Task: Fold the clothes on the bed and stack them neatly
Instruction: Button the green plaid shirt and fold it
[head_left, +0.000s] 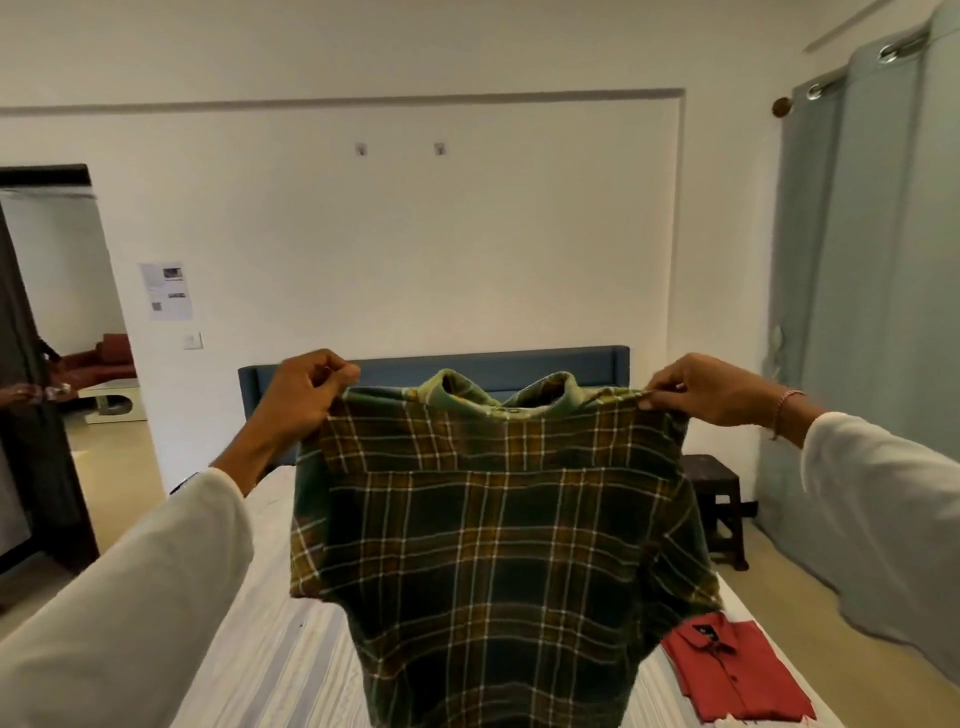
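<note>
A green and yellow plaid shirt was held up in the air above the bed, its back turned toward the camera and its collar at the top. The shirt was gripped at both shoulders. The left hand was clenched on the fabric at the left shoulder seam, the fingers curled round a bunch of cloth. The right hand was pinched on the right shoulder seam, the cloth being caught between thumb and curled fingers. A thin bracelet was worn on the right wrist, and both forearms were covered by white sleeves. The body of the shirt was hung straight down between the hands, with the sleeves tucked behind it and the lower hem cut off by the bottom edge of the view.

On the bed, covered by a pale striped sheet, a red shirt was laid already folded, collar up, near the right edge and just beside the hanging plaid cloth. A blue headboard was set against the white wall behind the shirt. A dark stool was placed on the floor to the right of the bed, with a pale blue-grey curtain hung beyond it. An open doorway was seen at the left, with a printed sheet of paper stuck to the wall near it.
</note>
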